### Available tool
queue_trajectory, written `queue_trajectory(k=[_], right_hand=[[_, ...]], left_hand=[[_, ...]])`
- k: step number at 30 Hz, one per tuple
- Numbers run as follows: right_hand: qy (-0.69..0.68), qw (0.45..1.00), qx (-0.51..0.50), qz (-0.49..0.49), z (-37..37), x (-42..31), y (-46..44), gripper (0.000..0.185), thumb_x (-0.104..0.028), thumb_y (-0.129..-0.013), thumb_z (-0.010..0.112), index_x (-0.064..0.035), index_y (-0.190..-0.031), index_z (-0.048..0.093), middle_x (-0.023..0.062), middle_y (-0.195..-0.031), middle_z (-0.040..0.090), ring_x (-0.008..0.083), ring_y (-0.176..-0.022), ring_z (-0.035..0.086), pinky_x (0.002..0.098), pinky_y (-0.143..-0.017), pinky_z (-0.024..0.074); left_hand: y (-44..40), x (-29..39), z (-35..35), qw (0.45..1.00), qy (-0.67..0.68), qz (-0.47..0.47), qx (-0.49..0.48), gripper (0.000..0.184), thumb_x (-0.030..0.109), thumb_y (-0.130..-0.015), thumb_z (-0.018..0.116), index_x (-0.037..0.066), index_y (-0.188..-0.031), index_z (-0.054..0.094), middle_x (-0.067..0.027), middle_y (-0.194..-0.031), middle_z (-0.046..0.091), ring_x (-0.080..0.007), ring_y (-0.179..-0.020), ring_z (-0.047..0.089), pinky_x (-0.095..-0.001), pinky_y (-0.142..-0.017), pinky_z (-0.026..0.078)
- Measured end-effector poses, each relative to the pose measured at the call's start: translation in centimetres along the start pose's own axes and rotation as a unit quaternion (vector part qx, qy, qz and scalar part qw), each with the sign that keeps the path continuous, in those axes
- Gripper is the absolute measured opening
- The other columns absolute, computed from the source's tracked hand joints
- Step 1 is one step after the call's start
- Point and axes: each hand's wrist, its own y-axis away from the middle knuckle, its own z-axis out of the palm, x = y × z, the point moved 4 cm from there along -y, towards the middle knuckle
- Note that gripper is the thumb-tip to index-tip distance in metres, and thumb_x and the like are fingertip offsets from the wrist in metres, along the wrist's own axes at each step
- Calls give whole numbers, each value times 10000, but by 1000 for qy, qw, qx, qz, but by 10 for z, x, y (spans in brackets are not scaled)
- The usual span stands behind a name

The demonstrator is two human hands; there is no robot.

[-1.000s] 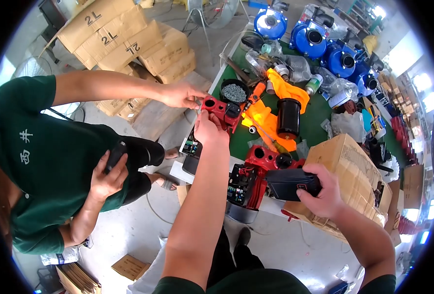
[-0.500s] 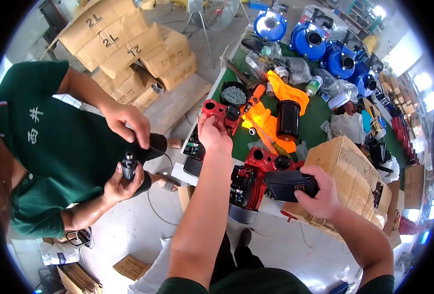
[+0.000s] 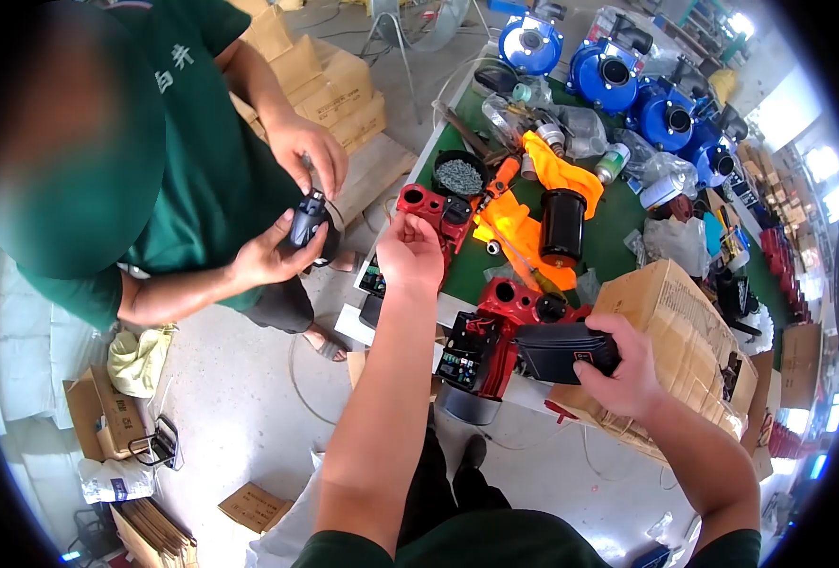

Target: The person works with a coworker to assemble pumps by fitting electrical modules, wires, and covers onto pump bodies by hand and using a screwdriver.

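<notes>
Your two hands are well apart from each other. Your right hand is clamped on the black case, with the thumb lying on its face, close to a small red mark. This case is held at the front edge of the bench, just beside the nearer red housing; whether the two touch, I cannot tell. Below this housing you have an open compartment with wires and circuit boards showing. Your left hand is at the farther red housing, with the fingers bent against its near side, but I cannot tell if they grip it. Behind this housing stands a black bowl full of small metal pieces, and to its right an orange cloth lies under a black cylinder. On your right, near the case, there is a cardboard box, and blue machines stand in a row at the far end. On your left, a co-worker in a green shirt holds a black tool between both hands, away from the bench.
</notes>
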Motion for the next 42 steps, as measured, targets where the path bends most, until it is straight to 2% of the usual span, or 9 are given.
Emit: queue_trajectory(k=[3,7,10,14,21,24,29,36,42], right_hand=[[2,1000,0,3,0,1,1,490,-10,-786,797,-38,-1241,618,123,-1040,715,209,-894,712,332,-805,574],[9,1000,5,-14,0,2,2,497,-14,-789,802,-31,-1252,620,133,-1058,718,217,-909,716,335,-815,574],[12,1000,4,-6,-1,-2,1,506,-15,-791,805,-28,-1261,620,139,-1074,718,222,-920,718,337,-824,575],[7,1000,9,-6,-1,1,1,509,-18,-792,809,-24,-1264,619,143,-1091,716,227,-928,719,340,-830,576],[1,1000,3,-3,-1,0,1,506,-16,-792,806,-28,-1262,620,143,-1093,714,235,-930,718,343,-829,576],[1,1000,4,-6,-1,1,0,506,-13,-790,803,-30,-1261,620,144,-1089,713,239,-929,719,344,-827,575],[-2,1000,-2,0,-2,0,-1,499,-14,-790,799,-29,-1255,620,155,-1084,710,254,-922,720,347,-820,575],[-7,1000,11,-11,-2,0,0,494,-23,-790,800,-28,-1253,626,158,-1080,710,272,-930,716,349,-834,572],[-14,1000,5,-3,-3,-1,0,487,-35,-796,800,-30,-1253,629,156,-1075,706,276,-918,712,348,-825,571]], left_hand=[[5,-7,14,991,131,-28,-5,153,58,-1063,479,8,-1063,623,-34,-926,650,-121,-749,622,-220,-710,615],[-18,-10,2,996,83,-35,21,166,74,-1060,466,59,-968,603,6,-797,618,-99,-597,577,-202,-533,551],[-17,-1,-2,997,-49,-29,50,200,126,-1057,552,128,-858,527,79,-707,491,-45,-528,458,-191,-478,453],[-26,5,-10,981,-174,26,85,146,131,-1029,654,136,-893,603,83,-735,503,-48,-552,437,-197,-468,359],[-6,-4,-1,967,-209,105,99,62,104,-1025,659,128,-969,649,61,-818,570,-55,-629,506,-180,-538,422],[-1,-12,10,986,-90,37,139,73,91,-1042,614,116,-992,662,52,-801,578,-70,-649,542,-178,-565,457],[-15,-2,16,992,15,-105,65,230,87,-1034,576,140,-815,533,60,-668,490,-68,-547,478,-181,-497,428],[-21,5,-5,983,-179,1,51,181,109,-1010,621,166,-855,546,91,-697,465,-47,-531,400,-196,-466,351],[-9,-4,-1,976,-186,103,51,60,75,-995,643,122,-969,618,46,-737,504,-81,-584,443,-233,-496,369]])
